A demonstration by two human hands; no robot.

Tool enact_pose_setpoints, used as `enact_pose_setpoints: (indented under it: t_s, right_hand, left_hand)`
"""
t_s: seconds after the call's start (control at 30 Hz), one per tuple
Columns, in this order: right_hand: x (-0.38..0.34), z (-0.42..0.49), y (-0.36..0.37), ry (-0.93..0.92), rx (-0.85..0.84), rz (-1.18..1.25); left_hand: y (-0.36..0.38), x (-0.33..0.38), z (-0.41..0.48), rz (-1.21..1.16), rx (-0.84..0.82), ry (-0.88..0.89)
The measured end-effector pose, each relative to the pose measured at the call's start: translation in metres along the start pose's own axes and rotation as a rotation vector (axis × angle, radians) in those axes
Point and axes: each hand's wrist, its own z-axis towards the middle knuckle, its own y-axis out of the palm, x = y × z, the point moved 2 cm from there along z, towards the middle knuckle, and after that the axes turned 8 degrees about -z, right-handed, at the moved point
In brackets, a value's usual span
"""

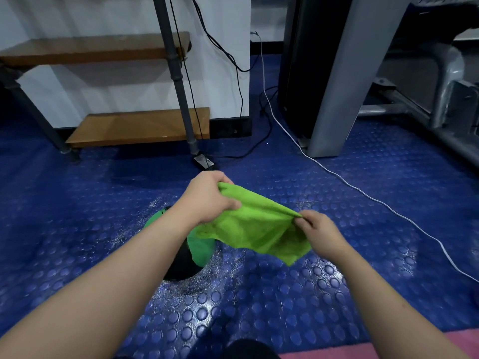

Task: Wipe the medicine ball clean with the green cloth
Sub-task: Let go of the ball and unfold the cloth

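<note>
A bright green cloth [255, 226] hangs stretched between both hands above the blue studded floor. My left hand [208, 196] pinches its far upper corner. My right hand [320, 233] pinches the near right edge. Below and to the left, the medicine ball [188, 257], green and black, rests on the floor. My left forearm and the hanging cloth hide much of the ball. The cloth is held just above the ball; whether it touches it I cannot tell.
A wooden two-tier shelf [140, 126] on metal legs stands at the back left. Black cables and a white cable [344, 181] run across the floor. Grey gym machinery [337, 81] stands at the back right. A pink mat [388, 345] lies at the bottom right.
</note>
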Motion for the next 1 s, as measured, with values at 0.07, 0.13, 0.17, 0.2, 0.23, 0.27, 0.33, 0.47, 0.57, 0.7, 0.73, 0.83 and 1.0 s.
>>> enact_pose_setpoints:
  t_s: [0.07, 0.13, 0.17, 0.2, 0.23, 0.27, 0.33, 0.47, 0.57, 0.7, 0.73, 0.83, 1.0]
  right_hand:
    - [0.004, -0.001, -0.015, -0.022, 0.025, -0.080]
    - [0.005, 0.001, -0.023, -0.007, 0.080, -0.205]
    - [0.003, 0.001, -0.026, 0.032, 0.108, -0.241]
    - [0.004, 0.003, -0.025, 0.073, 0.122, -0.232]
    - [0.003, 0.003, -0.024, 0.105, 0.122, -0.178]
    - [0.001, 0.004, -0.020, 0.138, 0.099, -0.058]
    - [-0.002, 0.002, -0.006, 0.205, 0.018, 0.321]
    - [-0.012, -0.010, 0.010, 0.337, -0.213, 0.829]
    - [-0.008, -0.012, 0.013, 0.312, -0.129, 0.871]
    - [-0.003, -0.015, 0.014, 0.271, -0.201, 1.104]
    - [-0.005, -0.017, 0.013, 0.240, -0.236, 1.173]
    - [-0.006, -0.019, 0.013, 0.211, -0.253, 1.209]
    - [0.021, -0.020, 0.032, 0.328, -0.113, 0.733]
  left_hand:
    - [0.002, -0.017, 0.005, -0.220, -0.017, -0.106]
    - [0.014, -0.027, 0.004, -0.441, -0.058, -0.170]
    - [0.024, -0.032, 0.003, -0.500, -0.068, -0.166]
    - [0.036, -0.035, 0.002, -0.545, -0.074, -0.147]
    - [0.049, -0.037, 0.000, -0.582, -0.076, -0.117]
    - [0.061, -0.037, -0.003, -0.610, -0.077, -0.092]
    - [0.088, -0.037, -0.009, -0.618, -0.098, -0.064]
    - [0.127, -0.025, -0.026, -0.519, -0.418, -0.010]
    - [0.120, -0.029, -0.031, -0.605, -0.495, -0.122]
    - [0.105, -0.062, -0.020, -0.762, -0.080, -0.401]
    - [0.107, -0.071, -0.020, -0.834, -0.102, -0.551]
    - [0.119, -0.093, -0.026, -1.061, -0.385, -0.822]
    - [0.143, -0.095, -0.024, -0.975, -0.335, -0.650]
